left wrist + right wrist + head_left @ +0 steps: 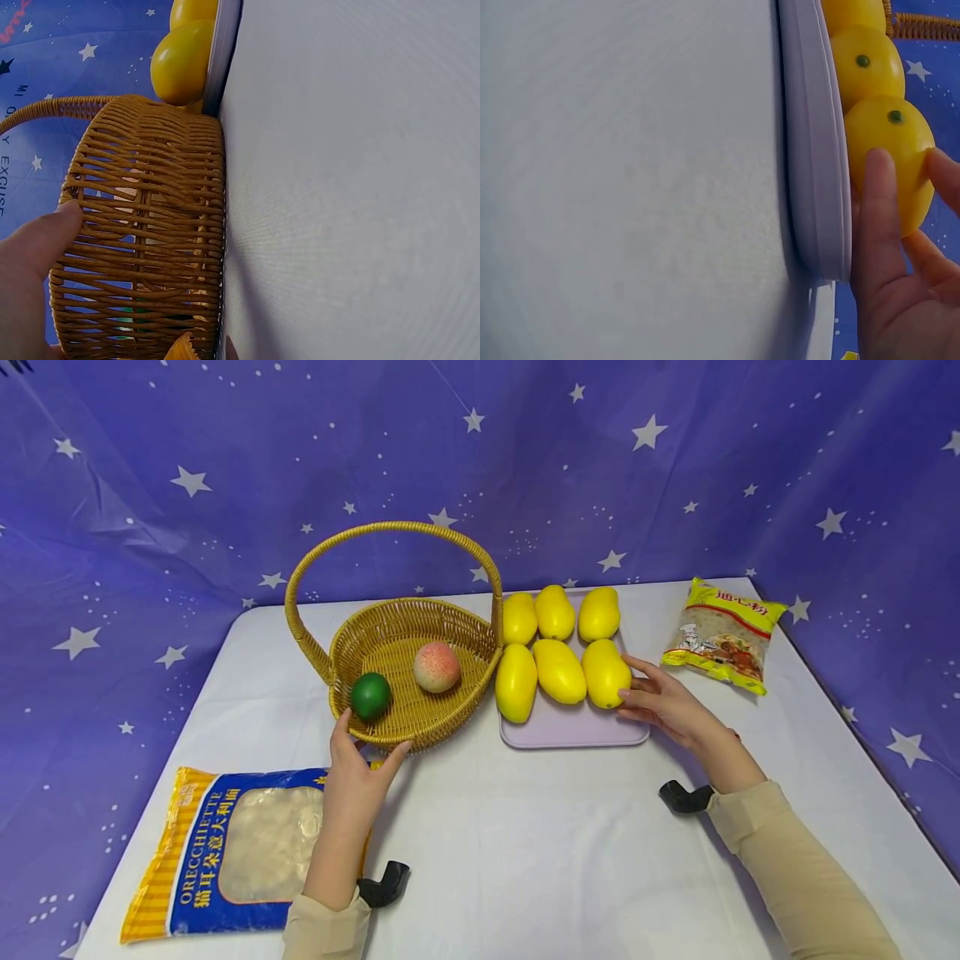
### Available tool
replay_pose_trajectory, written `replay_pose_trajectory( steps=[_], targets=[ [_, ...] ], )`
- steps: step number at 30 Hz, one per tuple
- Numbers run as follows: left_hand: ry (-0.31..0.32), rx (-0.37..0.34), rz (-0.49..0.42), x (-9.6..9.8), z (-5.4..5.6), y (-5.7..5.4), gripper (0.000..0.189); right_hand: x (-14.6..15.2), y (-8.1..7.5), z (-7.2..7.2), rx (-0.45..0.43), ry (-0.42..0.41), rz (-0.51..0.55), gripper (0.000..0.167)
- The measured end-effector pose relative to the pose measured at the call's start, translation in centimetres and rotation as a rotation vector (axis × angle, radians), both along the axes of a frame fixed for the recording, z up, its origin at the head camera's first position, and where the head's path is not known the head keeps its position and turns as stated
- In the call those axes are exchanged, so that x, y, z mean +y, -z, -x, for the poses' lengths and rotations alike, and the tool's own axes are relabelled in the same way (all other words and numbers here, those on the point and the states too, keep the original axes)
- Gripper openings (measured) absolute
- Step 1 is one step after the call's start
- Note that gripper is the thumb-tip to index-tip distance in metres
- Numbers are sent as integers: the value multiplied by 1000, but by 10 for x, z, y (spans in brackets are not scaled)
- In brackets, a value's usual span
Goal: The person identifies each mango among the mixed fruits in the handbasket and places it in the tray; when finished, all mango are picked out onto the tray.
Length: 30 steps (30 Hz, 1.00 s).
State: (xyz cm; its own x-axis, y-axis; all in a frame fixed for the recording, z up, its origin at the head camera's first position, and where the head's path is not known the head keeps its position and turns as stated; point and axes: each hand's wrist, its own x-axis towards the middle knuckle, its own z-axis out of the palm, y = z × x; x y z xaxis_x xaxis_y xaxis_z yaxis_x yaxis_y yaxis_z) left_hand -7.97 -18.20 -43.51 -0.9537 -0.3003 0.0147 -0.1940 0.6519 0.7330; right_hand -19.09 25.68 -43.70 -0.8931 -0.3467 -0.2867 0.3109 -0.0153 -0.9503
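A wicker basket [420, 731] with a tall arched handle holds a pink-speckled peach [437, 667] and a dark green ball-shaped fruit [371, 696]. At its front rim rests my left hand [357, 772], thumb and fingers spread apart; the left wrist view has the thumb [46, 236] against the rim. Several yellow mangoes lie in two rows on a pale purple tray [573, 732]. My right hand [667, 702] holds the front right mango [606, 672] at its right side. In the right wrist view, fingers and thumb come round that mango [892, 135], which is still among the others.
A blue and orange orecchiette bag [247, 852] lies at the front left, partly under the left forearm. The yellow pasta packet [723, 639] is at the back right. A purple starry cloth [480, 468] hangs behind the white table [525, 843].
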Motion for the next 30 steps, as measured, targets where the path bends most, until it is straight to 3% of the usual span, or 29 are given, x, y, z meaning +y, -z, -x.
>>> replay_pose_trajectory(
  steps=[11, 23, 30],
  targets=[
    [10, -12, -7, 1, 2, 1, 109, -1, -9, -5, 39, -12, -162, 74],
    [12, -9, -6, 1, 4, 1, 108, -4, -11, -5, 68, -10, -232, 75],
    [10, -7, -8, 3, 3, 1, 107, -3, -21, -13, 118, -35, -440, 80]
  ],
)
